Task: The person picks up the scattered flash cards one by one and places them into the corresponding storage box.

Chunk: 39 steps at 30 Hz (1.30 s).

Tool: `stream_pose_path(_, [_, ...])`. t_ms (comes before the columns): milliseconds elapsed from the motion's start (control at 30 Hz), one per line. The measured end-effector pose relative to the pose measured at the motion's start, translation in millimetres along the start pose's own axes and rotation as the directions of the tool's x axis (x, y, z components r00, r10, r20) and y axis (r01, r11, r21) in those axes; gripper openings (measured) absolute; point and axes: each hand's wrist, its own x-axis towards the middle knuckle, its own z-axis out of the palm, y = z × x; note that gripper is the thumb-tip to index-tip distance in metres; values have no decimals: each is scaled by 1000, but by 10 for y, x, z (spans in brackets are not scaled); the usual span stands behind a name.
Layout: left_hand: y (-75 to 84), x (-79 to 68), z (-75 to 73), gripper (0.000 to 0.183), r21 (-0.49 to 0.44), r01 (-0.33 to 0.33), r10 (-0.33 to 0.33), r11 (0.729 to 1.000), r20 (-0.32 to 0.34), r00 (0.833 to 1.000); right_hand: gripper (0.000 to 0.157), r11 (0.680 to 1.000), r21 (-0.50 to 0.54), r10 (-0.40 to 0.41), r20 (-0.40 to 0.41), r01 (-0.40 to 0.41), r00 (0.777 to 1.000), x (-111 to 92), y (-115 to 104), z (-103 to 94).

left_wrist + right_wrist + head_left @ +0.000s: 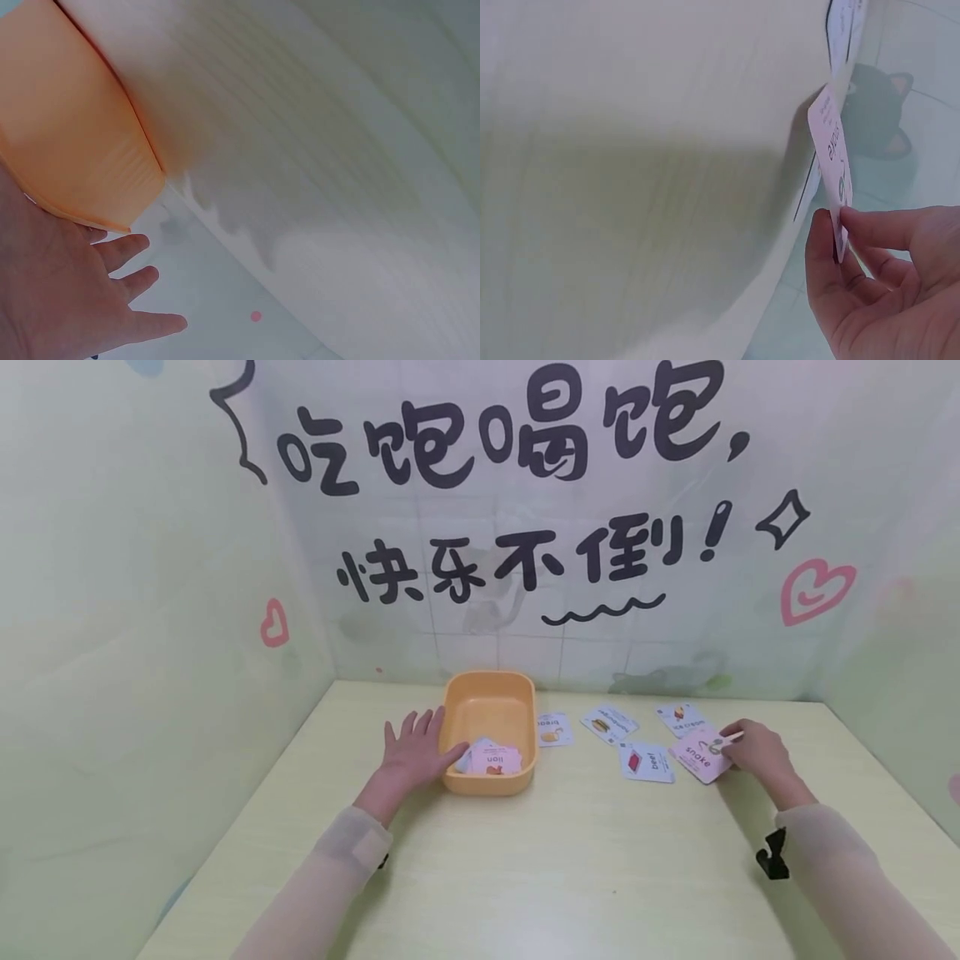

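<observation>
Between thumb and fingertips, my right hand (759, 758) pinches the pink snake card (701, 754); in the right wrist view the card is tilted and lifted off the table. My left hand (412, 750) rests against the left side of the orange plastic basket (491, 786), fingers spread, thumb over the rim. Inside the basket lie a pink lion card (496, 760) and at least one bluish card, partly covered. Near the snake card are the ice cream card (681, 717), the beef card (647, 762) and the hamburger card (609, 724), flat on the table.
A bread card (555, 730) lies against the basket's right side, partly hidden by it. The pale wooden table (540, 868) meets a printed wall covering (600, 652) behind the basket, with more covering at both sides.
</observation>
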Motion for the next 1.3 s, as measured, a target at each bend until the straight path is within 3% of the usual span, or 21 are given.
stream_pose_path(300, [7, -18, -30, 89, 21, 3, -3, 1000, 8, 1000, 44, 986, 168, -13, -11, 14, 1000, -35, -39, -63])
stream_pose_path(567, [-4, -11, -25, 89, 16, -10, 10, 1000, -3, 1000, 43, 970, 237, -44, -44, 53, 998, -6, -148, -51])
stream_pose_path(867, [5, -20, -30, 90, 7, -6, 6, 1000, 12, 1000, 38, 937, 343, -60, -26, 65, 998, 6, -450, 45])
stream_pose_path(1300, [-1, -14, -33, 89, 8, -1, 1, 1000, 3, 1000, 40, 914, 390, -140, 46, 112, 989, -24, -1093, 237])
